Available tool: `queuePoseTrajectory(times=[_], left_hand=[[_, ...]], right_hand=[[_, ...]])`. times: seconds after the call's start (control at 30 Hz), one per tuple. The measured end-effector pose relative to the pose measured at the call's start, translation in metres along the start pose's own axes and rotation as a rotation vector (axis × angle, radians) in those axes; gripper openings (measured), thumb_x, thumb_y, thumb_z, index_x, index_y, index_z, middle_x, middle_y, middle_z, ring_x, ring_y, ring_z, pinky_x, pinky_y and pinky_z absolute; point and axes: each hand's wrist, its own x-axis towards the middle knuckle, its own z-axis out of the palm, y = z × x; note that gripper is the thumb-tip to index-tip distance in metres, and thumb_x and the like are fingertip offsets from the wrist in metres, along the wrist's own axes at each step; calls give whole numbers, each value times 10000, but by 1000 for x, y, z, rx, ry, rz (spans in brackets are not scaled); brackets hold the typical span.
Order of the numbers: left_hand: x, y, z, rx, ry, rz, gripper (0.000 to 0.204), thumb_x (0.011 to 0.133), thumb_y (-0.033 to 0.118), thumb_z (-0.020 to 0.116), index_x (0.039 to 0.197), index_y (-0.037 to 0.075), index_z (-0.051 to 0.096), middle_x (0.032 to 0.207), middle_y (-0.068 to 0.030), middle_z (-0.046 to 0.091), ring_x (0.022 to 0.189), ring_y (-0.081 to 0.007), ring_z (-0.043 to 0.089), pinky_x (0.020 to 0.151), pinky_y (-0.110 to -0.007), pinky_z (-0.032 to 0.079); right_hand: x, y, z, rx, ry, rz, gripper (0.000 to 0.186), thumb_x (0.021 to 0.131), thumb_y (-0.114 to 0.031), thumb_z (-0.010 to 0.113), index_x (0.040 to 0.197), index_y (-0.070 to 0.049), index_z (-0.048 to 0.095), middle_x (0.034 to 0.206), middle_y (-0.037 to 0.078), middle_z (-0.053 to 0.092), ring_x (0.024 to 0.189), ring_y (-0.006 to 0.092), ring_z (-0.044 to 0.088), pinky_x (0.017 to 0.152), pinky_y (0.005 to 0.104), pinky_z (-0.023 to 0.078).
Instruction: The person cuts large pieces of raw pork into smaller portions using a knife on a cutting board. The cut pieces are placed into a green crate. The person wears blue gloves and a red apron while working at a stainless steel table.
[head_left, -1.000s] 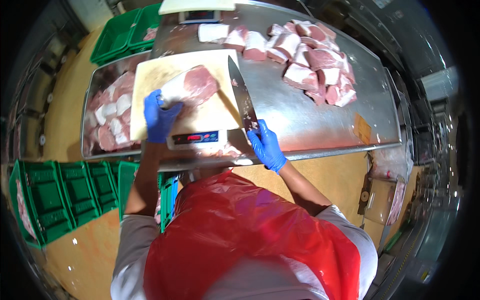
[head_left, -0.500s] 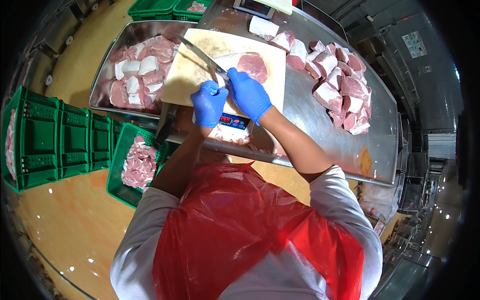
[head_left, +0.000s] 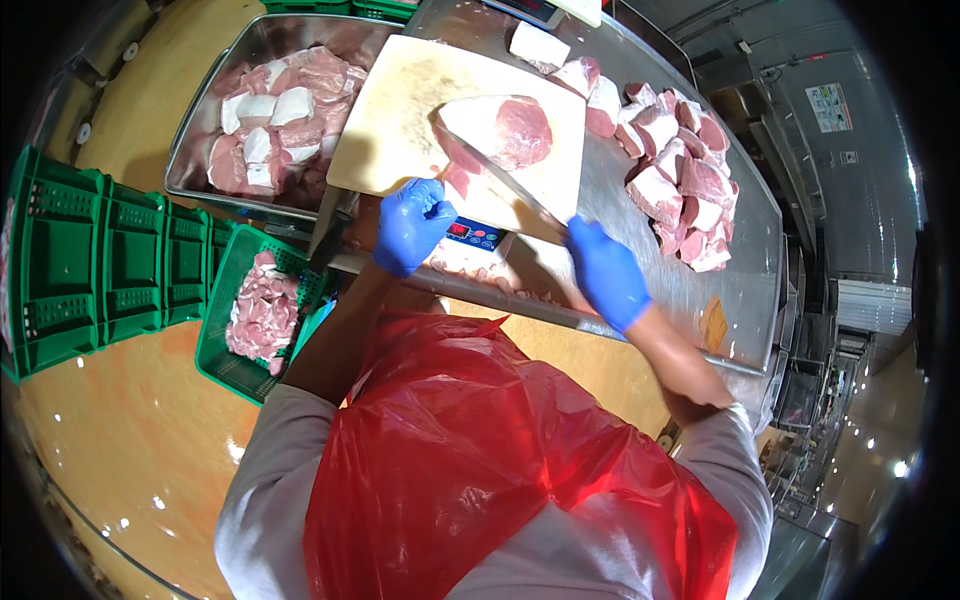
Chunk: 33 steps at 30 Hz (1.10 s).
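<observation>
A large piece of pale-fat, pink meat (head_left: 522,133) lies on the white cutting board (head_left: 395,95). My right hand (head_left: 608,278), in a blue glove, is closed round the handle of a long knife (head_left: 515,188). The blade slants up and left across the near edge of the meat, its tip by the left end. My left hand (head_left: 410,226), also gloved in blue, is curled closed at the board's near edge. Close to its fingers lies a small strip of meat (head_left: 457,181); whether they grip anything is hidden.
A metal tub (head_left: 190,150) of cut meat stands left of the board, green crates (head_left: 60,270) and a green basket (head_left: 215,350) of trimmings nearer me. More meat pieces (head_left: 690,180) are heaped on the steel table (head_left: 740,310). A digital scale (head_left: 475,233) sits at the board's near edge.
My right hand has drawn the knife toward me and to the right, away from my left hand. My left hand has shifted slightly nearer me. A strip now hangs loose at the meat's near side.
</observation>
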Motion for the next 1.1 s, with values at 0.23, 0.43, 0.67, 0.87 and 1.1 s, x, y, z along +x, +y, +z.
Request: queuePoseTrajectory(times=[0.23, 0.43, 0.67, 0.87, 1.1], left_hand=[[4, -4, -14, -1, -81, -77, 114, 797, -67, 654, 759, 5, 575, 705, -18, 531, 631, -63, 482, 584, -259, 444], [-19, -12, -85, -571, 78, -446, 116, 799, -37, 673, 823, 46, 595, 732, 19, 551, 652, -69, 516, 583, -237, 430], [-142, -133, -315, 1189, -399, -591, 170, 813, 113, 695, 946, 16, 653, 860, -201, 703, 793, -372, 686, 703, -468, 534], [-10, -58, -222, 793, -243, -113, 225, 926, 65, 549, 1114, 3, 656, 999, -247, 692, 918, -427, 668, 782, -472, 535], [39, -24, -135, 241, -54, -94, 171, 895, 55, 625, 1036, -22, 684, 929, -189, 715, 809, -264, 709, 729, -347, 545]], right_hand=[[61, -10, 33, 14, -42, -36, 307, 936, -70, 482, 1240, -117, 483, 1010, 247, 635, 806, 425, 678, 676, 498, 559], [-44, 49, -4, -62, -264, 133, 261, 960, -75, 518, 1219, -93, 496, 930, 273, 634, 786, 465, 654, 628, 522, 529], [6, -49, 51, 449, 229, 97, 402, 931, 21, 536, 1301, 52, 383, 849, 303, 615, 744, 500, 611, 641, 518, 483], [160, -95, 54, 573, 455, 174, 275, 880, -40, 619, 1045, 74, 431, 836, 343, 613, 792, 508, 629, 674, 530, 513], [45, -89, 75, 325, 70, 193, 283, 963, -90, 512, 1212, 1, 412, 933, 355, 612, 838, 526, 626, 724, 572, 511]])
